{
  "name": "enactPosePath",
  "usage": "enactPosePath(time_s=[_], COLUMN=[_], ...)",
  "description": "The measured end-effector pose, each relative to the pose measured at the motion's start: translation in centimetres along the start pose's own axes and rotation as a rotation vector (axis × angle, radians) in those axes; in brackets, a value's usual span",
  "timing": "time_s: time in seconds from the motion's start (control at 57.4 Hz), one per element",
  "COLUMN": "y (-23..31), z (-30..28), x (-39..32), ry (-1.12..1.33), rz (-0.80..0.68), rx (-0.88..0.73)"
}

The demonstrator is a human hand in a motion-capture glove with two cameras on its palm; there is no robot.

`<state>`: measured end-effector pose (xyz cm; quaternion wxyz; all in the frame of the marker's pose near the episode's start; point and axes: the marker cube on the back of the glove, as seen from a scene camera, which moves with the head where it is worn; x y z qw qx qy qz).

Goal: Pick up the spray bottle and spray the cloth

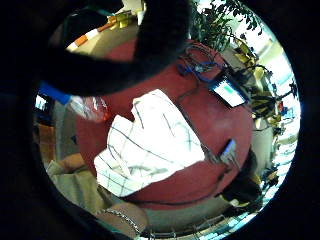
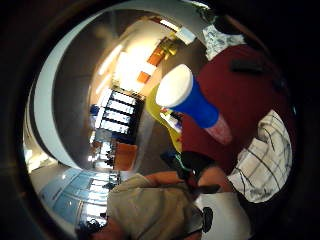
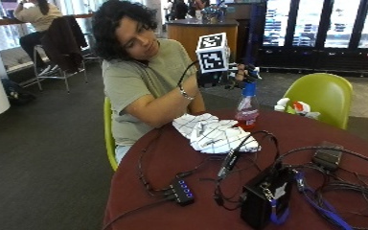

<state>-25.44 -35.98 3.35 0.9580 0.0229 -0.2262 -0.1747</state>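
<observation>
In the outside view my gloved right hand (image 3: 228,77) grips the blue head of the spray bottle (image 3: 247,109). The bottle is about upright, with a clear body and pink liquid low inside. It stands just behind the white checked cloth (image 3: 212,132), which lies crumpled on the round dark-red table (image 3: 171,163). Whether the bottle's base touches the table I cannot tell. The thumb side palm view shows the bottle (image 2: 195,105) close by and the cloth (image 2: 265,155) beyond it. The little finger side view looks down on the cloth (image 1: 150,145), with a glove finger (image 1: 150,45) across it.
A black box (image 3: 264,196), a small hub (image 3: 181,191), a flat black device (image 3: 327,155) and many cables cover the table's near and right parts. A lit phone (image 1: 229,92) lies among the cables. A green chair (image 3: 321,96) stands behind the table.
</observation>
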Motion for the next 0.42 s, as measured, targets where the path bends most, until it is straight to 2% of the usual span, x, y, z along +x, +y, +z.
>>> enactPosePath(time_s=[0.192,0.418], y=[1.6,1.3], z=[-1.2,-1.2], x=[0.1,0.5], ry=[0.265,0.197], rz=[0.126,0.062], rx=[-0.065,-0.08])
